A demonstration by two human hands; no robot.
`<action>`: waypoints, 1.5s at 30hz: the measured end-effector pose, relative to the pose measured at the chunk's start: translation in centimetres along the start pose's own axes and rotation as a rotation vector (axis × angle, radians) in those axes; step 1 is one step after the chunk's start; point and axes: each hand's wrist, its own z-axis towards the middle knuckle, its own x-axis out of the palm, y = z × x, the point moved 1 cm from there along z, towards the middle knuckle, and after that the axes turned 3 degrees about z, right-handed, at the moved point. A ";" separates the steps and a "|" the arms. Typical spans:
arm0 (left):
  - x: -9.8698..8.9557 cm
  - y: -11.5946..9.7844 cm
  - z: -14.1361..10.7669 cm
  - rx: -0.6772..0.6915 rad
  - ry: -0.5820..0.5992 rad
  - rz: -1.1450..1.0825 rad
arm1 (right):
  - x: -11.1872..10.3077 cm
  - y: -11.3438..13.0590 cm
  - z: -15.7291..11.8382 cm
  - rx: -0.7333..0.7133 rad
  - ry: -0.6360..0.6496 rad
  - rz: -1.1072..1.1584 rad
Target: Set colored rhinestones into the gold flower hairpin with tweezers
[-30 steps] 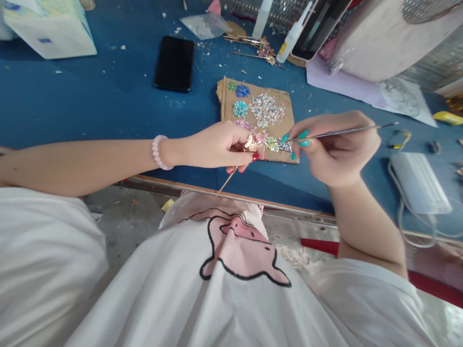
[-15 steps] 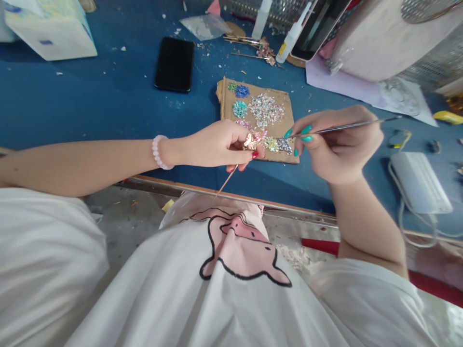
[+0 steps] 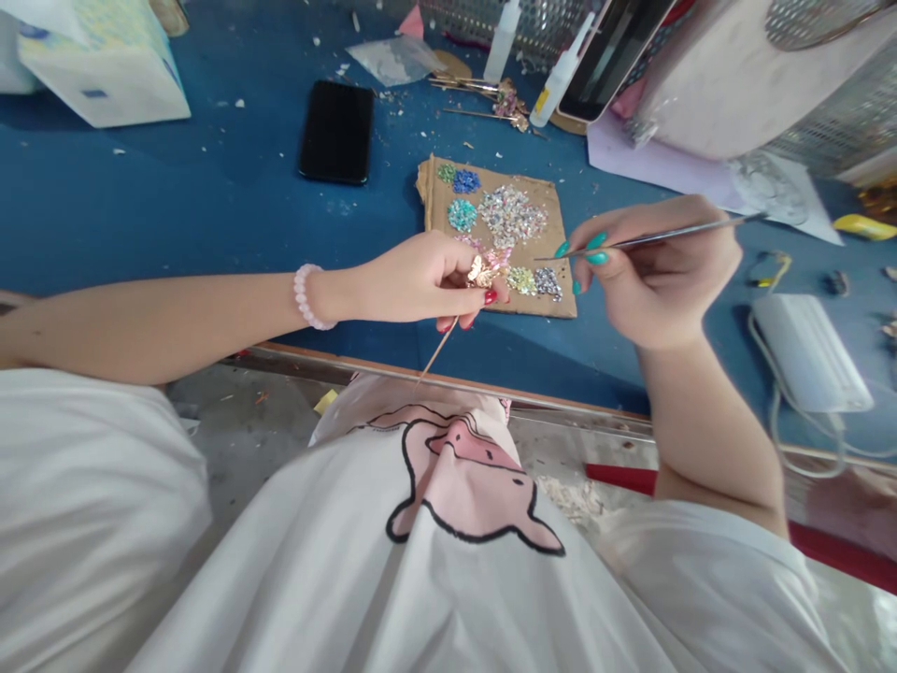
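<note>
My left hand (image 3: pixel 441 280) is closed round a gold hairpin (image 3: pixel 481 271), which has a butterfly-shaped ornament at its top. The hairpin's thin stem (image 3: pixel 438 350) sticks out below the fingers, past the table edge. My right hand (image 3: pixel 651 271) pinches a thin metal pick (image 3: pixel 673 232) like a pen, its tip pointing left over a cardboard piece (image 3: pixel 553 201). On the cardboard lie small piles of beads or stones: a large silvery pile (image 3: pixel 513 215), turquoise (image 3: pixel 462 215), blue (image 3: pixel 466 180), green (image 3: pixel 447 173), yellow (image 3: pixel 521 279) and grey (image 3: pixel 548 282). Pink ones are partly hidden behind my left hand.
A black phone (image 3: pixel 337 131) and a tissue box (image 3: pixel 105 70) lie to the left. At the back are more hairpins (image 3: pixel 483 98), two glue bottles (image 3: pixel 561 79) and a plastic bag (image 3: pixel 396 56). A white power bank or charger (image 3: pixel 811 353) with a cable sits right.
The pick's tip has lifted away from the yellow and grey piles and moved slightly up and left. My left hand holds the hairpin in nearly the same place.
</note>
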 end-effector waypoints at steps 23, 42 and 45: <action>0.2 -0.3 -0.1 0.039 -0.040 -0.021 | 0.9 0.3 -0.8 0.004 0.143 0.019; 0.2 0.2 0.1 0.041 -0.091 -0.014 | 0.6 -0.2 -0.7 -0.074 0.162 -0.005; 0.2 0.3 0.0 0.024 -0.094 0.008 | 0.6 0.0 -0.8 -0.080 0.182 -0.001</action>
